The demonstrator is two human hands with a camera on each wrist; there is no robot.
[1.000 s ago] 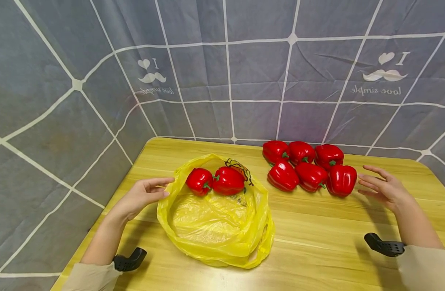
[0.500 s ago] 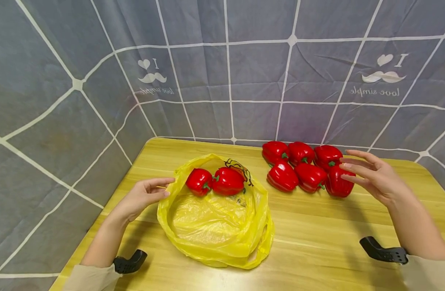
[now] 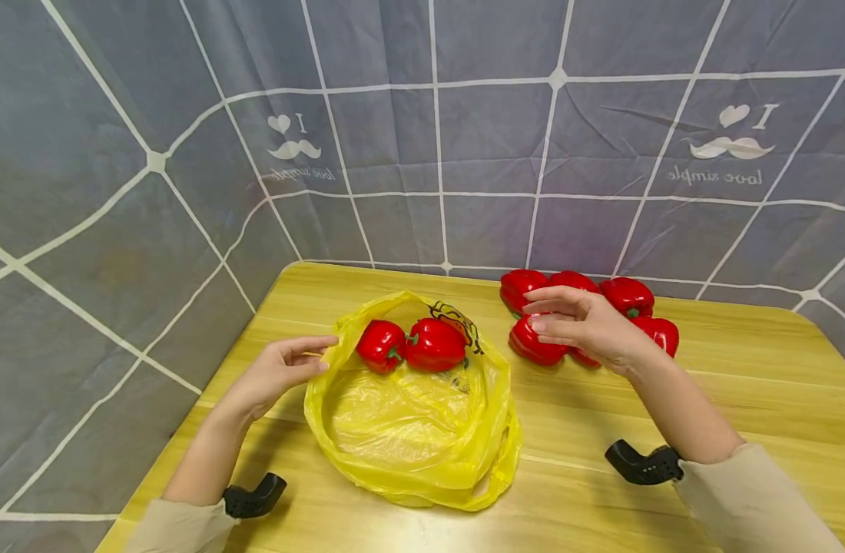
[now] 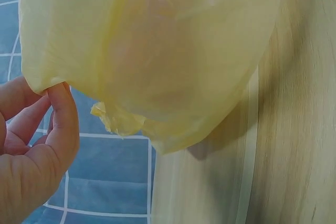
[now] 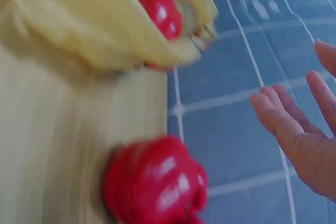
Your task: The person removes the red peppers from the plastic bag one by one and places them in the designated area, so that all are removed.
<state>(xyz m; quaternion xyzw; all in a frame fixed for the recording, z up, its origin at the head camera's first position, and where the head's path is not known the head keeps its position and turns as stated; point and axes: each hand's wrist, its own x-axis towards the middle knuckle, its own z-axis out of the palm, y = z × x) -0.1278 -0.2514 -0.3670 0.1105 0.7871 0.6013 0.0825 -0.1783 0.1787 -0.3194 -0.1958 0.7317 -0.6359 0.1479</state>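
A yellow plastic bag [image 3: 395, 476] stands on the table with its mouth spread wide. Two red bell peppers [image 3: 436, 346] lie inside, against its far wall. My left hand [image 3: 273, 376] holds the bag's left rim; in the left wrist view its thumb and a finger pinch the thin yellow film [image 4: 157, 51]. Above the group of loose red bell peppers hovers my right hand [image 3: 588, 326], fingers extended and holding nothing. It partly covers several of them in the head view. In the right wrist view one loose pepper [image 5: 152, 182] lies below that hand [image 5: 304, 129], apart from it.
The loose peppers, among them one at the back right [image 3: 627, 295], sit near the table's far edge. Behind the wooden table [image 3: 568, 491] hangs a grey curtain [image 3: 492, 138] with white lines. A loop of the bag [image 3: 508, 461] sticks out at its right side.
My right hand has moved left from beside the rightmost pepper, passing over the group to above its left part. The left hand keeps its hold on the bag; the peppers stay put.
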